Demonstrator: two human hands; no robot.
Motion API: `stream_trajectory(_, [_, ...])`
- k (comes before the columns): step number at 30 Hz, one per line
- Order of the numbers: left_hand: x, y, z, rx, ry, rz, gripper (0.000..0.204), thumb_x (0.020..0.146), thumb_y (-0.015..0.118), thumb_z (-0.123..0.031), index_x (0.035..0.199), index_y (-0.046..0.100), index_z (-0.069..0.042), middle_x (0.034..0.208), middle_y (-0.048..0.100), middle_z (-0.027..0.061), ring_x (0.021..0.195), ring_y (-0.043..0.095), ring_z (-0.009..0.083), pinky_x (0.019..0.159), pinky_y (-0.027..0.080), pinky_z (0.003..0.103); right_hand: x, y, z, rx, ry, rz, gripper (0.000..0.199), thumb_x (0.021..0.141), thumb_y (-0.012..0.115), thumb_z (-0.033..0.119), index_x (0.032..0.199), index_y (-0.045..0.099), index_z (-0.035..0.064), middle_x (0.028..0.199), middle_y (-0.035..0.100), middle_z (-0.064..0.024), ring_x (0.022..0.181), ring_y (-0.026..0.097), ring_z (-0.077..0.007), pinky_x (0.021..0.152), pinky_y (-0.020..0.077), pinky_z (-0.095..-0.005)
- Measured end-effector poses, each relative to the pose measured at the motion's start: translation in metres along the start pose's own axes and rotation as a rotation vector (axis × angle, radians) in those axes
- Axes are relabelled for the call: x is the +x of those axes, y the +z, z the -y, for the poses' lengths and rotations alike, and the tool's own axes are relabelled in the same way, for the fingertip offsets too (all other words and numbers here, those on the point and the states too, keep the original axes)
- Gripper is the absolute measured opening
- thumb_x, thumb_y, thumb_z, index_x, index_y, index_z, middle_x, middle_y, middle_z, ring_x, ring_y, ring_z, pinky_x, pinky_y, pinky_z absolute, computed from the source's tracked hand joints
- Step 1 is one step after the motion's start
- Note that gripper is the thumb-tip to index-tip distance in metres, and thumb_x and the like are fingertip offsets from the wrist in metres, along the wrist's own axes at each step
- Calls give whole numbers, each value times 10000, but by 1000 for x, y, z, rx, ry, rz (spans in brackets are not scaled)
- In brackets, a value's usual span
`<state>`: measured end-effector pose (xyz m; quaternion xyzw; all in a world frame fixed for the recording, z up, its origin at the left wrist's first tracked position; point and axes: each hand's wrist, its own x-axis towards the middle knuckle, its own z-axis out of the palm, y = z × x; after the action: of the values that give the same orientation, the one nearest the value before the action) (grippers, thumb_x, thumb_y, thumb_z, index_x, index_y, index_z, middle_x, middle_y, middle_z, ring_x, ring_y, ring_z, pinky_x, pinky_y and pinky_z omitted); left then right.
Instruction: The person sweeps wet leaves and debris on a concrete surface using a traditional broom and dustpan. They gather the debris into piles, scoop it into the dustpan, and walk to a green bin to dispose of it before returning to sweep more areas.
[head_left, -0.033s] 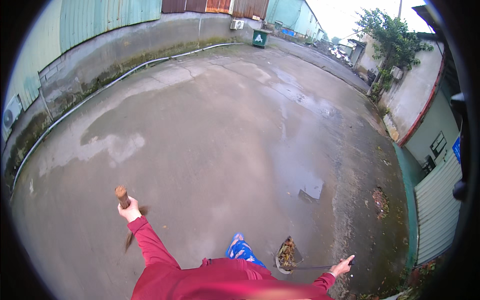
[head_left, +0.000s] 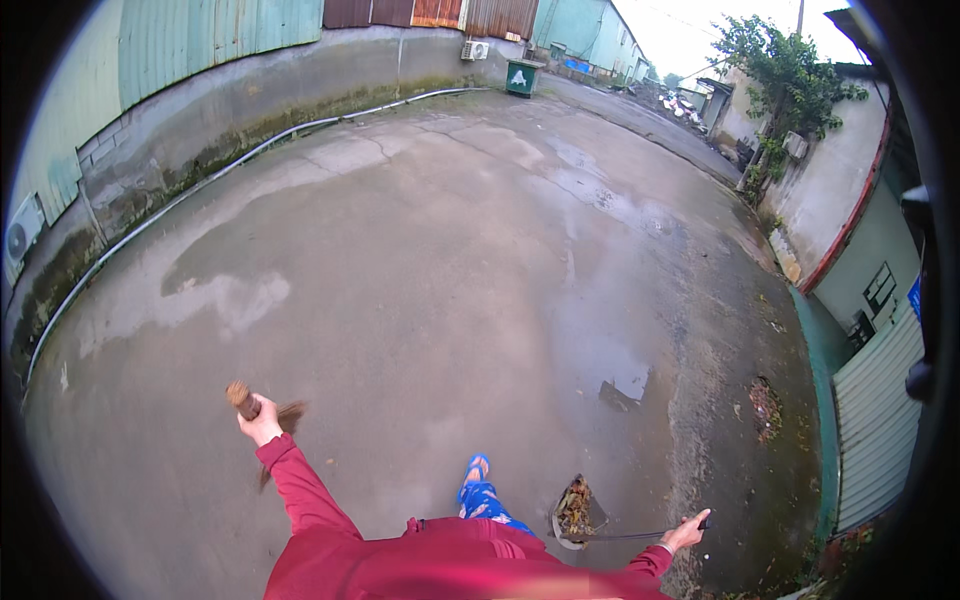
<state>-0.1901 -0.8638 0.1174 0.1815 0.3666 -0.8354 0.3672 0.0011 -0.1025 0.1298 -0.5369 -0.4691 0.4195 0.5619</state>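
Note:
My left hand (head_left: 262, 422) is closed around the thick bound handle of a straw broom (head_left: 241, 396). The broom's bristles hang below and behind that hand, partly hidden by it and the red sleeve. On the right, my right hand (head_left: 686, 531) grips the end of the thin dark handle of a dustpan (head_left: 598, 517). Brown and yellow fallen leaves (head_left: 576, 505) are heaped in the pan, which is low by the wet ground to the right of my foot in a blue sandal (head_left: 476, 467).
Wet concrete (head_left: 400, 300) stretches ahead, with a shallow puddle (head_left: 600, 345) right of centre. A pale pipe (head_left: 215, 175) runs along the left wall. A green bin (head_left: 521, 78) stands far ahead. Leaf litter (head_left: 766, 408) lies near the right-hand building.
The broom's bristles show farther out to the right of my left hand, and its handle top has shifted slightly left and down. My sandalled foot shows slightly farther forward.

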Motion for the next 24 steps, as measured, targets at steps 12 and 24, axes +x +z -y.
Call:
stream_trajectory(12, [174,-25,166,-557,240,-465,289,522,665,-4,780,559,-75,747,579,13,648,592,222,523,522,397,-52,335,14,14,41,88,353,756,591,339,765,556,-12,620,483,-27,501,388,-118,443,333,-255])
stream_trajectory(24, [404,-38,386,67,531,-263,219,645,480,-52,856,540,-54,804,574,46,804,562,205,719,454,400,-91,602,57,170,-43,-25,320,765,592,311,679,513,13,575,428,-12,505,378,-111,488,345,-273])
